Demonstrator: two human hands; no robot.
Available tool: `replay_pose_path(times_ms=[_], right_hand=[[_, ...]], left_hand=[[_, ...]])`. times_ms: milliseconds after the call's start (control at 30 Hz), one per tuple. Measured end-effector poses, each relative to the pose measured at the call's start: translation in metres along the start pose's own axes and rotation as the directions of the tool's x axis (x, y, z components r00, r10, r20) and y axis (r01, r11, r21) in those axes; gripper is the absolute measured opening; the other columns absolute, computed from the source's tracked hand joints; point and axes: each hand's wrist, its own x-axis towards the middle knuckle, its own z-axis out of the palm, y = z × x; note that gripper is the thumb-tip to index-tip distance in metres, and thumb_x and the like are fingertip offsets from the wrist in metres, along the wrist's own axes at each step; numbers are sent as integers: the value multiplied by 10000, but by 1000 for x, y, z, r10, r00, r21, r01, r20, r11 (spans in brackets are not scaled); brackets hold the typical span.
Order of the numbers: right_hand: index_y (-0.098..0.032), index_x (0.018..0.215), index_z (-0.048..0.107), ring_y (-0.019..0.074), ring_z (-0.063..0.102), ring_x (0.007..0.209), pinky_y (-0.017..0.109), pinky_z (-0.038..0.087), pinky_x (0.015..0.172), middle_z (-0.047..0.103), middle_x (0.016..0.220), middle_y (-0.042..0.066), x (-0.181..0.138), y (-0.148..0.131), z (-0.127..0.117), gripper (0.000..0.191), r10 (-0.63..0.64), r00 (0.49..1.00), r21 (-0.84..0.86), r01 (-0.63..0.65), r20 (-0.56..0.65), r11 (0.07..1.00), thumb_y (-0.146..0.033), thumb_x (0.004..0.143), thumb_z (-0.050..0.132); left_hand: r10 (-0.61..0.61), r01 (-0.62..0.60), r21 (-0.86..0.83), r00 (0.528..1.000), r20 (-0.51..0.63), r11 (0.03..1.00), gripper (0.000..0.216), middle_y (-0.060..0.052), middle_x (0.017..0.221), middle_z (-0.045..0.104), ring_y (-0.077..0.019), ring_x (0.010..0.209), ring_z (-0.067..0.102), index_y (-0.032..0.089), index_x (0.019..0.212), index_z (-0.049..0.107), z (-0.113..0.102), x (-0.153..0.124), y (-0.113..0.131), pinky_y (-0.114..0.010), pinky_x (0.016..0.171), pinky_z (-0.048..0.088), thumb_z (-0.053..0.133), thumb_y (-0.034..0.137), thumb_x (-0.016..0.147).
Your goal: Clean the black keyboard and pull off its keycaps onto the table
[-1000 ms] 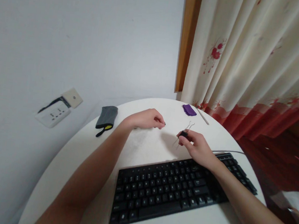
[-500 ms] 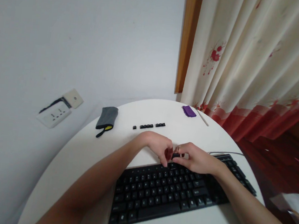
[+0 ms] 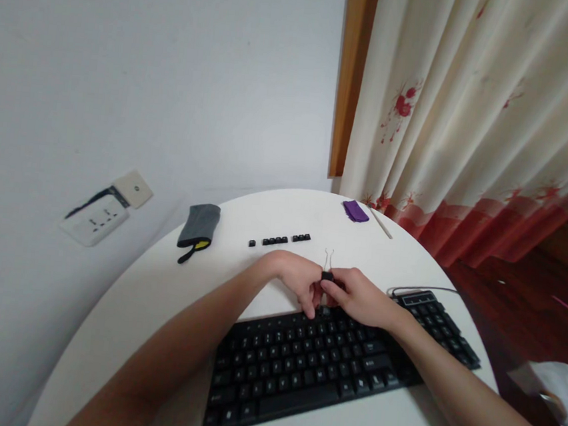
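A black computer keyboard (image 3: 279,363) lies at a slant on the white table, its top edge under both my hands. My right hand (image 3: 356,294) grips a wire keycap puller (image 3: 327,275) by its black handle; its two thin wires point up and away from me. Close against it, my left hand (image 3: 302,282) has its fingers curled down at the keyboard's top row. What those fingers hold, if anything, is hidden. Behind my hands stand several loose black keycaps (image 3: 275,241), in a row with gaps.
A grey cloth pouch (image 3: 200,225) with yellow inside lies at the table's back left. A folded purple cloth (image 3: 355,211) and a thin pale stick (image 3: 381,223) lie at the back right. The keyboard cable (image 3: 422,288) curves right. Wall and curtain (image 3: 448,122) border the table (image 3: 154,308).
My right hand has shifted left and turned the keycap puller, so its wires now show pointing upward. My left hand stays near the top row. The view has moved slightly.
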Motion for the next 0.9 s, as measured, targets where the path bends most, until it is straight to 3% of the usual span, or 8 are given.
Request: replay_pose_path(times_ms=[100, 167, 300, 400, 600, 700, 800, 900], right_hand=[[-161, 809, 656, 146, 593, 623, 246, 458, 604, 672, 701, 21, 3, 7, 2, 280, 49, 998, 65, -45, -48, 997, -316, 959, 479], [-166, 772, 627, 149, 592, 632, 252, 460, 614, 658, 689, 20, 5, 11, 1, 291, 65, 985, 78, -53, -160, 996, -345, 955, 487], [-178, 743, 602, 155, 594, 649, 263, 447, 638, 659, 699, 25, 7, 15, -5, 309, 66, 870, -2, -77, -489, 997, -373, 952, 485], [-181, 777, 610, 172, 616, 669, 272, 447, 632, 680, 716, 39, 7, 15, -7, 285, 54, 798, -39, -96, -600, 995, -380, 942, 490], [-179, 855, 617, 204, 662, 731, 281, 469, 612, 716, 811, 82, 6, 15, -6, 280, 45, 752, -39, -94, -658, 995, -403, 944, 476], [-175, 907, 615, 210, 674, 747, 299, 496, 647, 719, 832, 91, 8, 18, -7, 297, 82, 708, 5, -111, -702, 994, -432, 944, 470], [-176, 915, 589, 217, 687, 722, 329, 523, 665, 716, 793, 91, 11, 24, -8, 318, 171, 693, 128, -114, -701, 985, -466, 941, 462], [-182, 931, 555, 226, 700, 679, 326, 540, 597, 708, 741, 83, 13, 28, -8, 323, 278, 698, 300, -94, -660, 949, -495, 926, 474]], left_hand=[[29, -29, 2, 1000, -7, 1000, 169, -2, 694, 716, -163, 656, 640, 170, 750, 718, -4, -1, -2, -240, 633, 469, 803, 306, 695], [64, -60, 56, 995, -76, 997, 204, -5, 683, 696, -152, 631, 615, 159, 761, 712, -8, -1, -2, -236, 605, 443, 782, 347, 728], [96, -56, 122, 932, -351, 991, 259, -21, 740, 685, -145, 656, 598, 136, 891, 728, -15, -1, -1, -233, 603, 412, 738, 372, 783], [118, -71, 114, 863, -491, 991, 303, -32, 808, 688, -151, 707, 605, 141, 985, 727, -16, 0, 2, -236, 641, 433, 734, 373, 791], [199, -132, 152, 743, -639, 980, 164, -48, 904, 687, -161, 826, 613, 163, 974, 734, -14, 4, 9, -266, 757, 462, 679, 239, 839], [153, -169, 51, 675, -722, 984, 287, -39, 903, 705, -157, 822, 624, 159, 1077, 699, -11, 9, 9, -276, 771, 475, 725, 179, 792], [151, -189, 43, 604, -782, 981, 355, -30, 927, 712, -156, 851, 640, 165, 1104, 661, -8, 13, 10, -278, 790, 481, 748, 128, 761], [223, -112, 194, 548, -806, 975, 232, -15, 933, 694, -166, 879, 628, 184, 989, 645, -5, 14, 12, -287, 810, 474, 730, 119, 783]])
